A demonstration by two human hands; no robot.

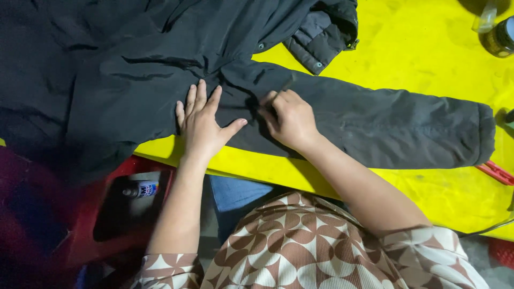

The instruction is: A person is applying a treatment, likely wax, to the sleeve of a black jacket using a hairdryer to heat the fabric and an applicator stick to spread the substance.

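A black padded jacket [134, 69] lies spread over a yellow table [428, 48], one sleeve [396, 126] stretched out to the right. My left hand [202, 123] rests flat on the jacket near the armpit, fingers apart. Just to its right, my right hand [292, 120] has its fingers curled and pinching the fabric at the top of the sleeve. Both forearms reach in from the bottom of the view, in patterned brown and white sleeves.
A dark round container [500, 36] stands at the table's far right corner. A red strip [495, 171] lies by the sleeve cuff. Below the table's near edge sits a red crate [85, 214] holding a small tube [140, 190].
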